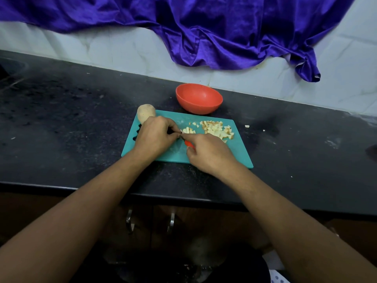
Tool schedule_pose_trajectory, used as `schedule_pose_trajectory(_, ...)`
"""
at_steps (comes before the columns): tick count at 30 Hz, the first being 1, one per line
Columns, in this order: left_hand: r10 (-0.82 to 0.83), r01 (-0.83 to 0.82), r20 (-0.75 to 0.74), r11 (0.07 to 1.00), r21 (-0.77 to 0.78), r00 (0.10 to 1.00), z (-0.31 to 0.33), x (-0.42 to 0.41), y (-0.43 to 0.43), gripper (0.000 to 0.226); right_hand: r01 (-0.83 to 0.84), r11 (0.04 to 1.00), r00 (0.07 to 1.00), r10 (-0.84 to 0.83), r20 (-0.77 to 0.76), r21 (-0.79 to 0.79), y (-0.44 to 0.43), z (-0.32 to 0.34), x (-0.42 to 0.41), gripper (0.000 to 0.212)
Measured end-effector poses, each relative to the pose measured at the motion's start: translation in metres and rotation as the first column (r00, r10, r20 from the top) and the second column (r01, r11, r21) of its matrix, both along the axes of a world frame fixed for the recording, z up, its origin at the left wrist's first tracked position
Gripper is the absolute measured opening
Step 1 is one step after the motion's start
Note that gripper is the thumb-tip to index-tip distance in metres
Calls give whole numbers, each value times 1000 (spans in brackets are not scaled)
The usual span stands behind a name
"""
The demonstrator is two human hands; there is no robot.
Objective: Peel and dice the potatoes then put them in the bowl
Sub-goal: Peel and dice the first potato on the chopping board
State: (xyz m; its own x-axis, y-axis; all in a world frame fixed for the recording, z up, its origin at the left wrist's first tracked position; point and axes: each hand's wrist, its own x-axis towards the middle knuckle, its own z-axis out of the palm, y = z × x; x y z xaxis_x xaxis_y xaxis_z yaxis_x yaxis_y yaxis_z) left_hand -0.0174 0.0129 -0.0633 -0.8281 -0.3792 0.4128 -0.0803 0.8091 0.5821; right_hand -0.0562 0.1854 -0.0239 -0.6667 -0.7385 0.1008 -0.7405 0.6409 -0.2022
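Observation:
A teal cutting board (230,154) lies on the black counter. Diced potato pieces (216,129) are heaped on its far right part, with a smaller cluster (188,130) beside my fingertips. My left hand (155,137) pinches a small potato piece at its fingertips; the piece is mostly hidden. My right hand (208,153) grips a knife with a red handle (188,144), its blade pointing toward the left fingertips. A whole unpeeled potato (145,114) rests at the board's far left corner. The empty orange bowl (199,98) stands just behind the board.
Two stray potato bits (246,126) lie on the counter (71,119) right of the board. A purple cloth (204,33) hangs over the white tiled wall behind. The counter's front edge runs below my forearms, with cabinet handles (171,221) underneath.

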Motion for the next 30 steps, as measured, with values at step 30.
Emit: schedule_pose_trajectory(30,-42,38,23,987,154,999,-5,4,-6,20,-114,979,984,134,-118,167,23,0,-58,49)
